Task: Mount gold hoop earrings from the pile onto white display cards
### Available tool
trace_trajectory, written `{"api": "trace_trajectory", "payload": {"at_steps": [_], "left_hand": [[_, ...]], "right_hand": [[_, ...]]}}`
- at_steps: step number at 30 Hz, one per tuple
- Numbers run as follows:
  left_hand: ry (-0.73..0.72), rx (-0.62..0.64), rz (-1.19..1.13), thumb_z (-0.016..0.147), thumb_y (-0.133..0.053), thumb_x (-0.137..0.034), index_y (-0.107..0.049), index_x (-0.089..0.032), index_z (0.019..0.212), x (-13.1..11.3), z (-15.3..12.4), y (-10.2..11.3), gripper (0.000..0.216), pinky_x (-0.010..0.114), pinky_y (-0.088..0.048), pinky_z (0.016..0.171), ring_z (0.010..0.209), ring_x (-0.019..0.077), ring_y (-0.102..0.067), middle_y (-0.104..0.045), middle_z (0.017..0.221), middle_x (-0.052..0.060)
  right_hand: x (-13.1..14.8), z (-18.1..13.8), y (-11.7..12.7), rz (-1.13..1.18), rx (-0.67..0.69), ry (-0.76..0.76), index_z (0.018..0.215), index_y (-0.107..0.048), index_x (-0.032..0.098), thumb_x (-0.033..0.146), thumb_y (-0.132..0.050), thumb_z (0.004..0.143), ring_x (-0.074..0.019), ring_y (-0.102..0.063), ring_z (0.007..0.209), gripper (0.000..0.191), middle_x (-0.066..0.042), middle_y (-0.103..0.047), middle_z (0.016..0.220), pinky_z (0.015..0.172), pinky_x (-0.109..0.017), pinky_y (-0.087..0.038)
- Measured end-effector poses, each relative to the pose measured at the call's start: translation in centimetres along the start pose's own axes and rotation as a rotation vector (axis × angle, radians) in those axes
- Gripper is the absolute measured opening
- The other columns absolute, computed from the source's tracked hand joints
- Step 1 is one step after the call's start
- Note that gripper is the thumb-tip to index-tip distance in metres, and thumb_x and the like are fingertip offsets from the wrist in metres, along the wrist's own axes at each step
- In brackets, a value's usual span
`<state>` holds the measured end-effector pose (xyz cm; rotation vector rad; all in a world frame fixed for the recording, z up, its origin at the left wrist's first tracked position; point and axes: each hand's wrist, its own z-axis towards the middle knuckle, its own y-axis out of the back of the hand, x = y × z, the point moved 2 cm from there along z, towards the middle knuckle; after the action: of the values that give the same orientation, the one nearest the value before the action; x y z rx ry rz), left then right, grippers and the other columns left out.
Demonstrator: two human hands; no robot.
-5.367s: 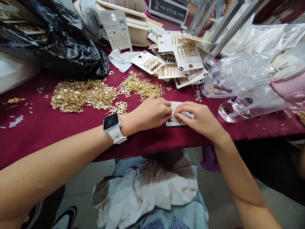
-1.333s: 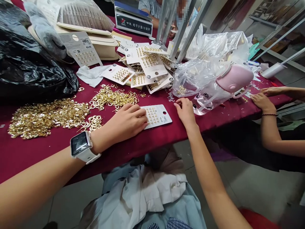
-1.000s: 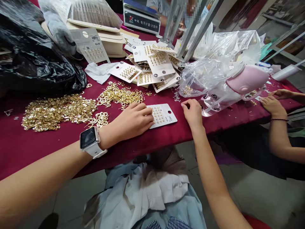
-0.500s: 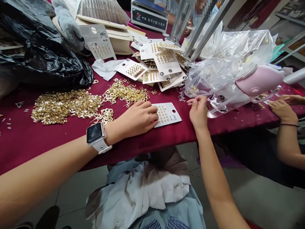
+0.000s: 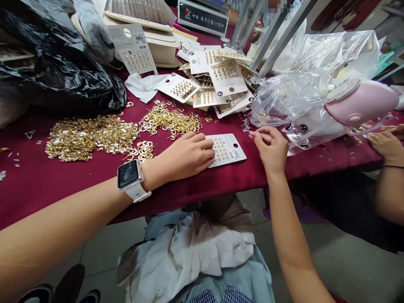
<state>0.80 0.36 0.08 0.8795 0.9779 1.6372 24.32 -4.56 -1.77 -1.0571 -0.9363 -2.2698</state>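
A white earring card (image 5: 236, 154) with rows of small gold studs and a price print lies on the dark red cloth. My left hand (image 5: 184, 158), with a watch on its wrist, has its fingers curled down over the card's left end. To the right of the card, my right hand (image 5: 274, 150) is closed in a pinch just above the cloth; whatever its fingertips hold is too small to make out. Tiny clear plastic bits (image 5: 245, 123) are scattered close beyond it. Gold hook-shaped pieces (image 5: 170, 120) are heaped behind my left hand.
A heap of flat gold pieces (image 5: 88, 136) lies left, before a black plastic bag (image 5: 63, 71). Stacked earring cards (image 5: 229, 78) fill the back middle. Clear bags (image 5: 290, 92), a pink bottle (image 5: 362, 103) and another person's hand (image 5: 386, 145) are at right.
The view has shifted slightly, so most things sit a little further right. My right hand's fingers have drawn together more. My left hand stays on the card.
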Motion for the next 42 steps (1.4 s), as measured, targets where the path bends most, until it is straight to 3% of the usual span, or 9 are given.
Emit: {"api": "trace_trajectory", "payload": {"at_steps": [5,9,13,21,27,42], "left_hand": [[-0.005,-0.001,-0.005,0.096,-0.042,-0.03,-0.064,-0.017,0.081,0.0,0.0,0.0,0.03,0.031,-0.036,0.077,0.081,0.0177,-0.053,-0.065,0.085,0.002],[0.01,0.029,-0.023,0.096,-0.042,-0.03,-0.064,-0.016,0.082,0.0,0.0,0.0,0.029,0.031,-0.037,0.077,0.082,0.0179,-0.052,-0.065,0.086,0.002],[0.042,0.07,-0.071,0.095,-0.044,-0.029,-0.065,-0.015,0.083,0.1,0.0,0.1,0.027,0.03,-0.037,0.077,0.082,0.0173,-0.052,-0.065,0.086,0.003],[0.073,0.086,-0.162,0.094,-0.045,-0.027,-0.067,-0.016,0.084,0.2,0.1,-0.1,0.026,0.031,-0.038,0.078,0.082,0.0174,-0.05,-0.065,0.085,0.004],[0.08,0.099,-0.172,0.093,-0.046,-0.027,-0.068,-0.017,0.084,0.1,0.2,0.0,0.026,0.032,-0.037,0.079,0.084,0.0181,-0.05,-0.067,0.089,0.004],[0.087,0.107,-0.176,0.093,-0.045,-0.027,-0.069,-0.017,0.086,0.1,0.3,-0.1,0.027,0.031,-0.036,0.078,0.083,0.018,-0.05,-0.067,0.088,0.004]], "right_hand": [[1.3,-0.9,-0.1,0.137,0.09,-0.002,0.084,-0.064,0.02,0.03,-0.065,0.08,-0.0184,-0.071,0.081,0.011,-0.001,-0.073,0.082,0.081,-0.035,-0.057],[4.6,-3.2,-1.2,0.018,0.233,0.266,0.085,-0.068,0.023,0.024,-0.064,0.083,-0.0186,-0.065,0.097,0.004,-0.003,-0.071,0.098,0.09,-0.036,-0.052],[5.9,-4.7,-2.6,-0.074,0.325,0.437,0.078,-0.069,0.022,0.017,-0.065,0.081,-0.0184,-0.063,0.095,0.007,-0.005,-0.066,0.097,0.086,-0.033,-0.051],[5.0,-4.5,-3.2,-0.075,0.443,0.349,0.08,-0.068,0.025,0.02,-0.065,0.081,-0.02,-0.062,0.093,0.006,-0.002,-0.066,0.093,0.088,-0.037,-0.049],[4.9,-4.5,-3.3,-0.05,0.448,0.301,0.079,-0.067,0.024,0.022,-0.065,0.082,-0.0197,-0.061,0.093,0.004,-0.002,-0.066,0.092,0.087,-0.036,-0.047],[4.9,-4.7,-3.4,-0.106,0.451,0.378,0.079,-0.066,0.025,0.021,-0.065,0.081,-0.0205,-0.059,0.093,0.004,-0.002,-0.066,0.092,0.089,-0.039,-0.045]]}}
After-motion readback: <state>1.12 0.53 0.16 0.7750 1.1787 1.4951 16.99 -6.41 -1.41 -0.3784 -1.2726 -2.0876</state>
